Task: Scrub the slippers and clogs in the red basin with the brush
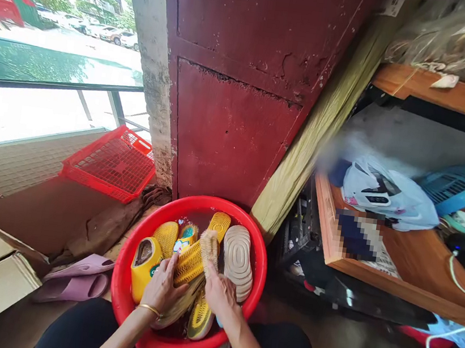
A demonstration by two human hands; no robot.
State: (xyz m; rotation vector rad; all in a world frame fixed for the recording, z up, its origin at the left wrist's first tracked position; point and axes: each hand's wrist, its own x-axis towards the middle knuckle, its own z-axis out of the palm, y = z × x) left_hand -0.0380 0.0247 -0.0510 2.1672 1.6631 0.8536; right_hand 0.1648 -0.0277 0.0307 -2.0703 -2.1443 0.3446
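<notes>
Maroon door (229, 133) at 12 o'clock of one red basin (263, 258); one crate (109, 163) at 10, two mauve slippers (86, 290) near 9. At the basin's centre, the left hand (162, 289) grips a yellow slipper (189, 266), sole up; the right hand (222, 297) is closed on one brush (208, 246). Probably light, flexible foam, slick if wet, the yellow slipper is best held by its sole edges. About eight slippers occupy the basin, a beige slipper (239, 252) at 2 included; overlap prevents exact counting.
</notes>
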